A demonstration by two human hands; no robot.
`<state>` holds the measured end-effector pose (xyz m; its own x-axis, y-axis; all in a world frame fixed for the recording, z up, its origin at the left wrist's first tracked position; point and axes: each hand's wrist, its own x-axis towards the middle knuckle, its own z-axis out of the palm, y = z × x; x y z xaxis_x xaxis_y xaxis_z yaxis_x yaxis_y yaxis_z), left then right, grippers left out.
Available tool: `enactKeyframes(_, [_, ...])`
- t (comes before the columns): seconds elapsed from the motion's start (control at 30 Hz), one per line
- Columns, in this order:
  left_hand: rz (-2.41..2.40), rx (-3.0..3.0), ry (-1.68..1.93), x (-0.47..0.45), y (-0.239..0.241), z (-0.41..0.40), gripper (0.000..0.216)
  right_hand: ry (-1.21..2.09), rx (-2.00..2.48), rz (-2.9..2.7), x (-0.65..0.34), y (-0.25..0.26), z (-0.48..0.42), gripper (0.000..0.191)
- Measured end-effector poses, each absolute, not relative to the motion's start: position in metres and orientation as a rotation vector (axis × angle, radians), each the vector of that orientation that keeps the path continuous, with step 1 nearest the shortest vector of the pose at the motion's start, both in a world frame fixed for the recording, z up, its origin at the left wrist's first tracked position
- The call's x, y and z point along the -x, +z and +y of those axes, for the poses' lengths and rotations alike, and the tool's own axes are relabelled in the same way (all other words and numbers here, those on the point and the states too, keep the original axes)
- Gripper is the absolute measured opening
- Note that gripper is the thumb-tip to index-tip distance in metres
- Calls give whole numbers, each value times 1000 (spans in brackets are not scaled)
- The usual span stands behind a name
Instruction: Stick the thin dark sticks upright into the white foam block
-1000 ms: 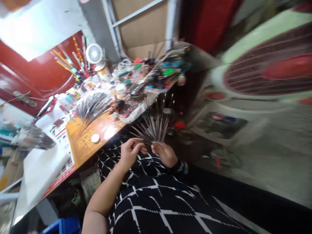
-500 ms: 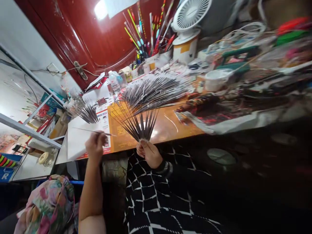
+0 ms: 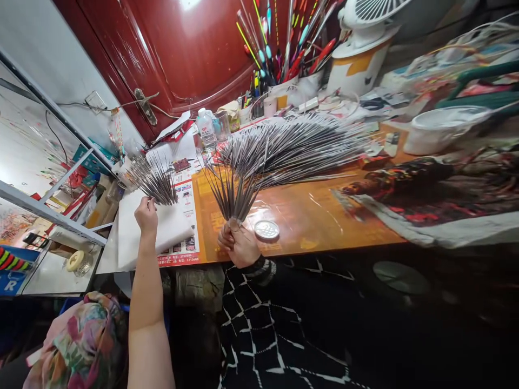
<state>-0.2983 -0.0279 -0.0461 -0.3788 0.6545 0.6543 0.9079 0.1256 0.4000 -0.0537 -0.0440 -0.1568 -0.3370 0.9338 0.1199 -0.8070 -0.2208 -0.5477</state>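
My right hand (image 3: pixel 239 243) is closed round the lower ends of a fanned bundle of dark, tapered fishing floats (image 3: pixel 233 200), their thin tips pointing up. My left hand (image 3: pixel 146 216) is over a white foam block (image 3: pixel 172 232), its fingers pinched on a thin dark float largely hidden by the hand and the floats behind. Touching distance beyond it, a group of similar dark floats (image 3: pixel 160 181) leans above the foam. A large pile of such floats (image 3: pixel 292 148) lies across the table behind the right hand's bundle.
A round silvery lid-like disc (image 3: pixel 266 230) lies right of the bundle. At the back stand a plastic bottle (image 3: pixel 206 129), colourful finished floats (image 3: pixel 279 48) in containers and a white fan (image 3: pixel 373 21). A white tub (image 3: pixel 441 129) and a cluttered cloth (image 3: pixel 430 189) are at right.
My left hand has moved with its float away from the right hand's bundle to the floats at the foam block. My right hand still grips its bundle; the view has shifted.
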Motion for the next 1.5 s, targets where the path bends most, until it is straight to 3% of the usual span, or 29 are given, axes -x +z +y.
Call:
enactKeyframes(0.57, [-2045,1455,-1270,309,-74,-18,22,1848,167,-656,48,-154,-50,58])
enactKeyframes(0.9, [-2014,1386,-975,300,-65,-31,21,1846,211,-646,50,-156,-49,60])
enactKeyframes(1.0, [-1975,1482,-1147,270,-60,-46,22,1837,227,-666,50,-157,-50,60])
enactKeyframes(1.23, [-2040,2264,-1948,169,-55,-85,25,1789,286,-755,50,-161,-55,57])
enactKeyframes(1.5, [-2054,2224,-2131,155,-53,-97,24,1762,323,-818,50,-169,-57,57])
